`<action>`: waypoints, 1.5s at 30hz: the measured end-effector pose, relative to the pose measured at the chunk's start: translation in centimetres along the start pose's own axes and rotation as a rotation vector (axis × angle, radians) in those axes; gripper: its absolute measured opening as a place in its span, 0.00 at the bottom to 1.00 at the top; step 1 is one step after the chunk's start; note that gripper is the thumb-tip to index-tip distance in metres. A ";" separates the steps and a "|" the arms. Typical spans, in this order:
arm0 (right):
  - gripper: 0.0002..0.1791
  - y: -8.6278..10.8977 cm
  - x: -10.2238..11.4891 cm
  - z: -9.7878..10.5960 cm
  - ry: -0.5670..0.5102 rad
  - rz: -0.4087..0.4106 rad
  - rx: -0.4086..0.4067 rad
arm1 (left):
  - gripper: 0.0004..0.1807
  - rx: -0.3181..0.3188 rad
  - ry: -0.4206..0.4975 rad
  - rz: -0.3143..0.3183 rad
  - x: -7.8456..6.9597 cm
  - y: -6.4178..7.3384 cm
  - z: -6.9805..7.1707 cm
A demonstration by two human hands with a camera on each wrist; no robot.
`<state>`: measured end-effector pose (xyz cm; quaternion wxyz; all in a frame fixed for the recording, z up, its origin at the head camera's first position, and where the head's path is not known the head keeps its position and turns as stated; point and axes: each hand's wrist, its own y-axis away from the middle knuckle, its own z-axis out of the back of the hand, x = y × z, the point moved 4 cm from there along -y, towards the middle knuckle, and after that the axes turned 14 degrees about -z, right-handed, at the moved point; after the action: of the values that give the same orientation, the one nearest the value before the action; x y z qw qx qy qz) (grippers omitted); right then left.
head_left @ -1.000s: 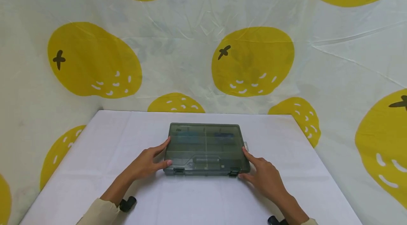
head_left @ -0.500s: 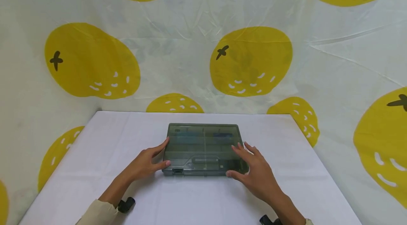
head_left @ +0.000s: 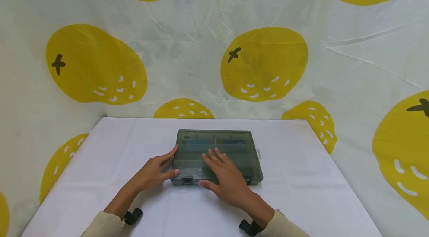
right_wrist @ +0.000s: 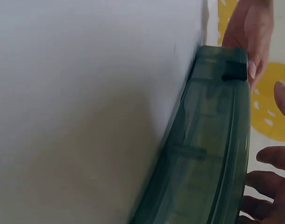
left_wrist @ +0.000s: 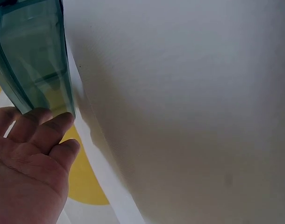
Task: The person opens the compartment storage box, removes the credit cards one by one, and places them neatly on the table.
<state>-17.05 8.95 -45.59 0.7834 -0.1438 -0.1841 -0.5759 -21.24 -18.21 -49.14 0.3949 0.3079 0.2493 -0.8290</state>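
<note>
A flat, see-through dark green plastic storage box point(head_left: 192, 153) with a divided inside lies on the white table, lid down. Bluish shapes show faintly through the lid at the back. My left hand point(head_left: 152, 172) holds the box's left side, thumb at the front left corner beside a latch point(head_left: 187, 180); in the left wrist view its fingertips meet the box wall point(left_wrist: 35, 56). Over the front middle of the lid is my right hand point(head_left: 229, 183), fingers spread and thumb near the front edge. Whether it touches the lid is unclear. The right front latch is mostly hidden behind it.
The white-covered table point(head_left: 301, 162) reaches back to a pale curtain point(head_left: 187, 62) printed with yellow fruit, which also hangs at both sides. A small tab point(head_left: 258, 154) juts from the box's right side. Black wrist cameras point(head_left: 133, 216) sit by the sleeves.
My right hand has left the box's right side and front right latch and moved left over the lid, fingers spreading. My left hand and the box have stayed in place.
</note>
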 end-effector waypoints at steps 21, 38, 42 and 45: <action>0.40 -3.3 2.3 -3.0 0.137 0.071 0.019 | 0.49 -0.010 -0.028 -0.044 -0.1 -0.2 0.2; 0.41 -3.5 2.5 -3.0 0.105 0.048 0.100 | 0.49 0.005 -0.005 -0.042 -0.2 0.0 0.0; 0.41 -3.4 2.6 -2.9 0.088 0.046 0.114 | 0.48 0.006 0.000 -0.040 -0.1 0.0 -0.1; 0.41 -3.4 2.7 -2.7 0.069 0.039 0.127 | 0.49 0.005 0.008 -0.035 0.0 0.0 -0.1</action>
<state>-19.27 4.48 -46.71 0.8079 -0.0776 -0.1904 -0.5522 -21.17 -18.14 -49.19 0.3783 0.3078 0.2542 -0.8352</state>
